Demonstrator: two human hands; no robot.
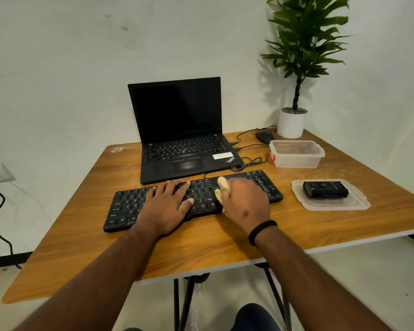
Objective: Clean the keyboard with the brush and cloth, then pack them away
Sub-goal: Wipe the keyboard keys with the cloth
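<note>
A black keyboard (127, 206) lies slanted across the wooden table (201, 244) in front of me. My left hand (166, 206) rests flat on its middle keys with fingers spread. My right hand (245, 201) is closed around a pale yellow cloth (221, 187) and presses it on the keys right of the middle. Only the cloth's folded end shows past my fingers. A small black boxy object (325, 189), possibly the brush, sits on a clear lid (330, 204) to the right.
An open black laptop (177, 130) stands behind the keyboard. A clear plastic container (296, 154) sits at the back right, with a black mouse (264, 137), coiled cables (246, 163) and a potted plant (292, 123) nearby. The table's front edge is close to me.
</note>
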